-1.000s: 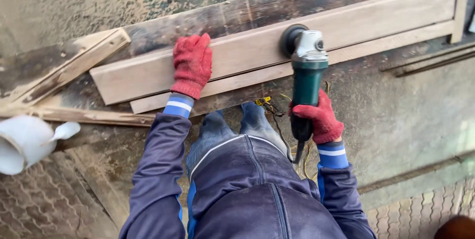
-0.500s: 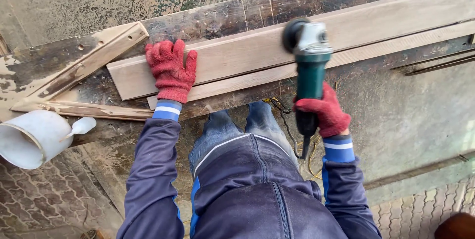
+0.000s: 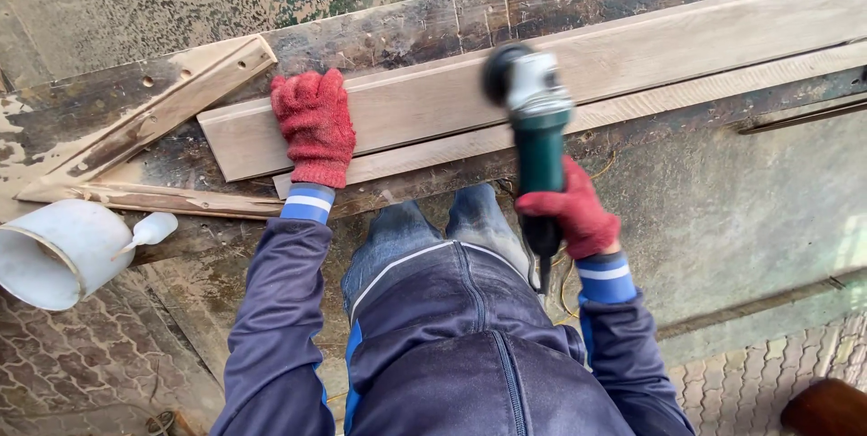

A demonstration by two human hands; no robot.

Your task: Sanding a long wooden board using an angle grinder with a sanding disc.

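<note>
Shifted since half a second ago: angle grinder, its blurred disc end now further left along the pale wooden board, closer to the left hand; left hand unmoved on the board.

Right hand, red knitted glove: fingers wrapped tight round the dark rear grip of the grinder, green body pointing away from the person, grey head and black disc guard over the board's near edge. Whether the disc touches the wood cannot be told through the blur. Black cord trails down from the grip's tail.

Left hand, red knitted glove: laid flat on the board near its left end, fingers together and extended, palm pressing down, holding nothing.

Board: long, pale, running from the bench's left part out past the right edge of view, lying on a thinner pale strip that juts toward the person.

Bench: dark, worn, stained timber. Diagonal wooden batten at its left end.

White bucket: on its side below the bench's left corner, a white spoon-shaped scoop at its mouth.
</note>
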